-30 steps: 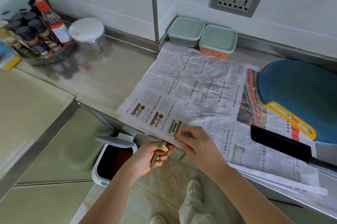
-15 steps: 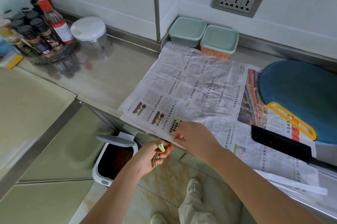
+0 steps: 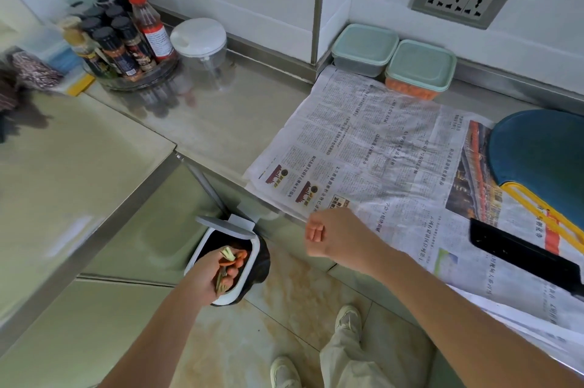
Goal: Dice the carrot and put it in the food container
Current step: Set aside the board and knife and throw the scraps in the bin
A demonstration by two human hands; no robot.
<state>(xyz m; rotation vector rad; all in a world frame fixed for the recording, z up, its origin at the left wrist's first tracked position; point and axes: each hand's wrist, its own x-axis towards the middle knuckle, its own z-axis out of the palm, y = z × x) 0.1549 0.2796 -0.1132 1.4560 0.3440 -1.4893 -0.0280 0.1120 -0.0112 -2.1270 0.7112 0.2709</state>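
Over the open bin (image 3: 221, 299), the left hand (image 3: 205, 277) grips carrot trimmings (image 3: 229, 261); the right hand (image 3: 328, 236), curled and empty, hangs beside the newspaper (image 3: 379, 141). Diced carrot (image 3: 407, 90) fills the lidded food container (image 3: 417, 66) (rear). An off-centre release could scatter scraps.

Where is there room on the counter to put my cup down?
Bare steel counter lies between the spice rack and the newspaper. The newspaper's middle is free too. Crowded: its right end, under the cutting board and knife.
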